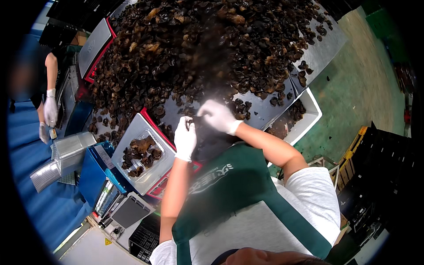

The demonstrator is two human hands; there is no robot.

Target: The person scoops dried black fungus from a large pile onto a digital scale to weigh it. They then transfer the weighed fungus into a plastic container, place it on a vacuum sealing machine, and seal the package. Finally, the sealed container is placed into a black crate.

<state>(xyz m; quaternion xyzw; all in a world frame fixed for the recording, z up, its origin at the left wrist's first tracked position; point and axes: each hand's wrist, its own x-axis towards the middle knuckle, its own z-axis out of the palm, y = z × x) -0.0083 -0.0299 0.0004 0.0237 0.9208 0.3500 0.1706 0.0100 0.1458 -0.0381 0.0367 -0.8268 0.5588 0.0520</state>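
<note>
My left hand (185, 138), right hand (217, 117): fingers curled, any hold indistinct; clear tray (167, 155) of wood-ear fungus (140, 150) near left, presumably for reach.

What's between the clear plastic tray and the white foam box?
In the head view, left to right: the gloved left hand, then the gloved right hand and its forearm.

This looks like a food sorting and packing workshop: a great heap of dark, fungus-like pieces (198, 53) covers a metal table (327, 42) beyond the gloved hands, stacked clear tubs (75, 150) lie left of the left hand (185, 139), and black crates (375, 159) stand beside green flooring (338, 92), right of the right hand (218, 117).
</note>
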